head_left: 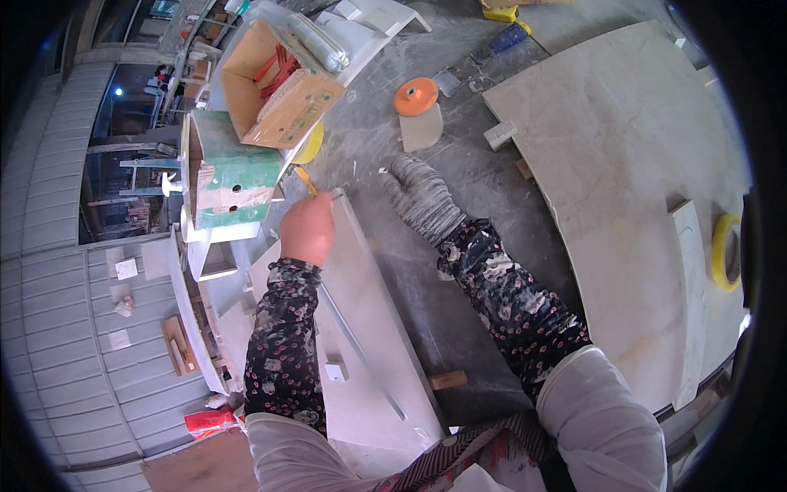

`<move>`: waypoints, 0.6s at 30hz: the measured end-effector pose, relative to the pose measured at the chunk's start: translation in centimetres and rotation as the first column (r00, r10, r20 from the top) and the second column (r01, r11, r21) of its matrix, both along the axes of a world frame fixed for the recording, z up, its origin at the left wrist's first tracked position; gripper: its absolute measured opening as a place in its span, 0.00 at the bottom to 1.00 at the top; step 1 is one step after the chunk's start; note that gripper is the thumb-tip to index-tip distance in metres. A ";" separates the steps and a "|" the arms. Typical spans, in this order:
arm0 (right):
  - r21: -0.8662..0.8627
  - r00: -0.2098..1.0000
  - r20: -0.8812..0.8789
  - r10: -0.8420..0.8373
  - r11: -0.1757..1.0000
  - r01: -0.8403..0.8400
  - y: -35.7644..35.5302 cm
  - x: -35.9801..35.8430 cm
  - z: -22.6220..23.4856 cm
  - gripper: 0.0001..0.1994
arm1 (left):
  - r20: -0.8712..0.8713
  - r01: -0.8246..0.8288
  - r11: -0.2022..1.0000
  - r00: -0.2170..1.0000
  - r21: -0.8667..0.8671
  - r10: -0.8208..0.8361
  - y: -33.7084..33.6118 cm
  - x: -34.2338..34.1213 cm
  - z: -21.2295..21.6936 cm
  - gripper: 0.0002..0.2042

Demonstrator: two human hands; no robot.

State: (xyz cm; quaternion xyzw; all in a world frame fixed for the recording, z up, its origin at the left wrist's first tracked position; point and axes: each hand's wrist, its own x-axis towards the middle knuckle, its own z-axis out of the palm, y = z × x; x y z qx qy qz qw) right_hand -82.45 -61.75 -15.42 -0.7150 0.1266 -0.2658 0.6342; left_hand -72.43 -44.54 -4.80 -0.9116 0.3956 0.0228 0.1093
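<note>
My left hand [309, 230] is bare and closed in a fist over the far end of a long pale board [369, 303]. From the top of the fist sticks a slim yellow-orange tool [306, 180]; the rest of it is hidden in my fingers. A thin metal strip [361, 348] lies lengthwise on the board, beside a small white block [335, 371]. My right hand [424, 199] wears a grey knit glove and hovers over the dark worktop, its fingers drawn together. A small white speck shows at its fingertips; what they hold is unclear.
An orange disc [416, 97], a pale scrap piece and a blue-handled scraper [502, 43] lie ahead. To the right is a large stone-coloured slab [631, 156] bearing a white strip and yellow tape roll [725, 252]. Cardboard boxes [283, 123] stand at the left.
</note>
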 end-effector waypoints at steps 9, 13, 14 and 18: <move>0.110 0.998 0.056 -0.028 0.994 0.021 0.3 0.6 -0.3 0.09 | 0.158 0.404 0.787 0.837 0.467 -0.523 -0.9 -0.9 -0.7 0.05; 0.049 1.000 0.000 0.021 0.999 -0.021 0.2 0.6 -0.3 0.10 | 0.124 0.480 0.745 0.797 0.463 -0.591 -0.6 0.1 -0.6 0.05; 0.062 1.000 -0.014 0.026 0.998 -0.025 0.2 0.6 -0.3 0.10 | 0.132 0.494 0.727 0.777 0.477 -0.616 -0.7 0.4 -0.6 0.06; 0.052 1.000 0.007 0.010 0.999 -0.011 0.3 0.8 -0.1 0.10 | 0.123 0.552 0.667 0.717 0.501 -0.686 -0.7 1.8 -0.2 0.07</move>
